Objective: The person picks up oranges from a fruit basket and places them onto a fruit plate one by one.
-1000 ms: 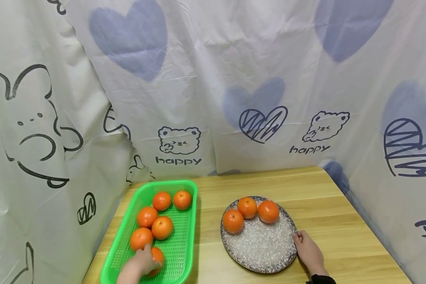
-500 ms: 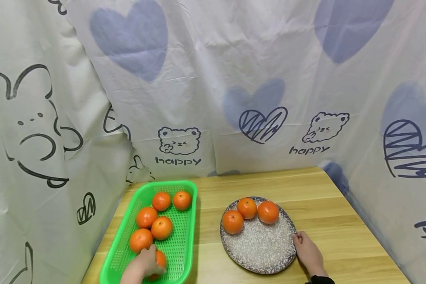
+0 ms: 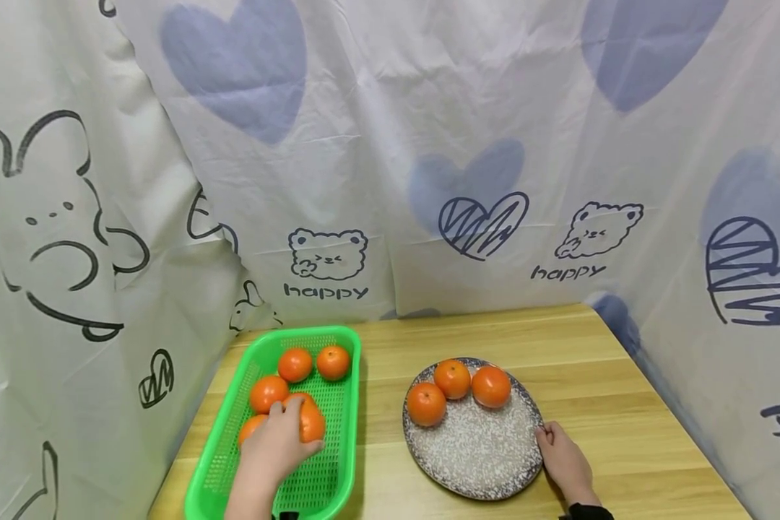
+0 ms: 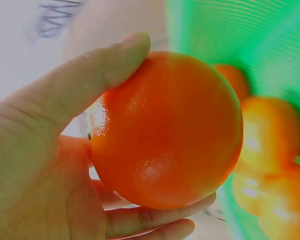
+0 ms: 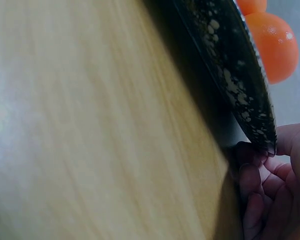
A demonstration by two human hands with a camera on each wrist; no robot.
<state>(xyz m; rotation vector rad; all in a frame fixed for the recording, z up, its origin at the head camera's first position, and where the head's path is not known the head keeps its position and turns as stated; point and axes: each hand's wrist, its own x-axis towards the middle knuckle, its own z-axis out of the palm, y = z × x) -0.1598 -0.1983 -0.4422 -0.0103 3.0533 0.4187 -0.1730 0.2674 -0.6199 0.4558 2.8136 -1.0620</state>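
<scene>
We see an orange-coloured fruit (image 4: 165, 130) held over the green basket (image 3: 349, 433), in its middle part as the head view shows it. The left hand (image 3: 276, 444) pinches it: in the left wrist view the thumb lies along the fruit's upper side while the fingers (image 4: 150, 217) reach beneath it, so the fruit sits between them. From the head view we look onto the back of this hand, the bare forearm rising from the bottom edge. We count at least four other fruits (image 3: 295, 365) in the basket, one partly hidden by the hand; whether the held one touches any, we cannot tell.

To the right, apart from the basket, stands a round speckled plate (image 3: 484, 455) with three fruits (image 3: 427, 404) along its far left edge. The right hand (image 3: 565, 462) grips its right rim, thumb above and fingers bent below, a dark cuff (image 3: 588, 513) at the wrist. Under everything we see a wooden table (image 3: 559, 339), and behind it a printed cloth (image 3: 377, 166).
</scene>
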